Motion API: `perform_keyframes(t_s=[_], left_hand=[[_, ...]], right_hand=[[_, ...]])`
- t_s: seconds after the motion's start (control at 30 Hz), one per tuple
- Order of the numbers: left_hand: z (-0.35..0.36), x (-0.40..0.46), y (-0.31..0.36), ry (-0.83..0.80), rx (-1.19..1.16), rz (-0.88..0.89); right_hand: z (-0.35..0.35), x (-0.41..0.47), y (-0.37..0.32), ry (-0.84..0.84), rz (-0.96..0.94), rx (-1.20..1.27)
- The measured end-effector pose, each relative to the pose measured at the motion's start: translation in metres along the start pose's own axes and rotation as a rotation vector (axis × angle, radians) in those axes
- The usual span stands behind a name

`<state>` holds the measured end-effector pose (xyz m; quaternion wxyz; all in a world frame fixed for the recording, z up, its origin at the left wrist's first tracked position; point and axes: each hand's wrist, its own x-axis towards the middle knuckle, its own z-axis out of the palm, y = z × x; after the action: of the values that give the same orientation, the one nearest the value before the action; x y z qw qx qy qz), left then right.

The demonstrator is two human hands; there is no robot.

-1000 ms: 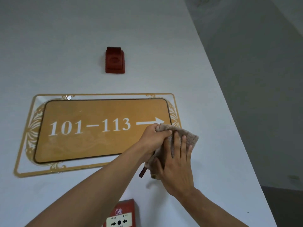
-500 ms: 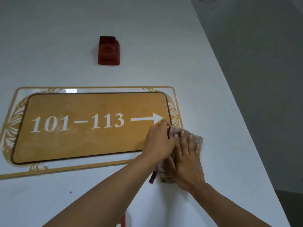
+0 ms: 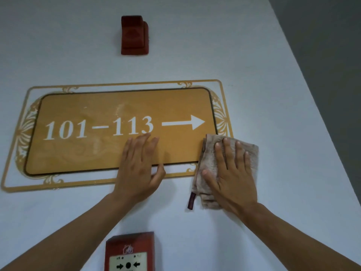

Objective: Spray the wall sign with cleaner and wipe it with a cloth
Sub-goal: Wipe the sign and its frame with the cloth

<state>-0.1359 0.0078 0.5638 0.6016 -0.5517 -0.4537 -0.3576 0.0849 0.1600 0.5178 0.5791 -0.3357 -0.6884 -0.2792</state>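
Pressing cloth [image 3: 213, 163] over sign [image 3: 97, 133] corner — right hand [image 3: 232, 177] flat.

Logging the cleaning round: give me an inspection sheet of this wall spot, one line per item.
Surface: white wall, vertical, with pale smears on the sign's gold face.
Job's things: wall sign reading 101-113 with an arrow; folded beige cloth over the sign's lower right corner and the wall beside it. No spray bottle seen.
Clutter: nothing seen.
Grippers: left hand flat on the sign's lower edge, fingers straight; right hand pressing flat on the cloth.
Cables: nothing seen.
Surroundings: red wall unit above the sign; red call point below; grey wall to the right.
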Motion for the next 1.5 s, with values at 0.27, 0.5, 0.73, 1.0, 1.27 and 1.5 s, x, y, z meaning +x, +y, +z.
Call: perform_keyframes(t_s=[0.27,0.5,0.73,1.0,1.27,1.5], left_hand=[[-0.014,-0.019,-0.055,0.033,0.103,-0.221],[-0.011,-0.019,-0.054,0.070,0.137,-0.193],[-0.020,-0.016,-0.059,0.060,0.168,-0.166],[-0.041,-0.019,-0.075,0.029,0.199,-0.186],[-0.066,-0.038,-0.109,-0.060,0.300,-0.190],[-0.086,-0.053,-0.140,-0.066,0.317,-0.244]], right_hand=[[0.000,-0.003,0.000,0.003,-0.004,0.001],[-0.001,-0.002,-0.002,-0.006,-0.008,0.019],[0.000,-0.001,-0.004,0.001,-0.019,-0.005],[-0.002,0.012,-0.038,-0.020,-0.189,-0.016],[-0.001,0.024,-0.062,-0.034,-0.228,-0.033],[0.002,0.036,-0.091,-0.034,-0.309,-0.036]])
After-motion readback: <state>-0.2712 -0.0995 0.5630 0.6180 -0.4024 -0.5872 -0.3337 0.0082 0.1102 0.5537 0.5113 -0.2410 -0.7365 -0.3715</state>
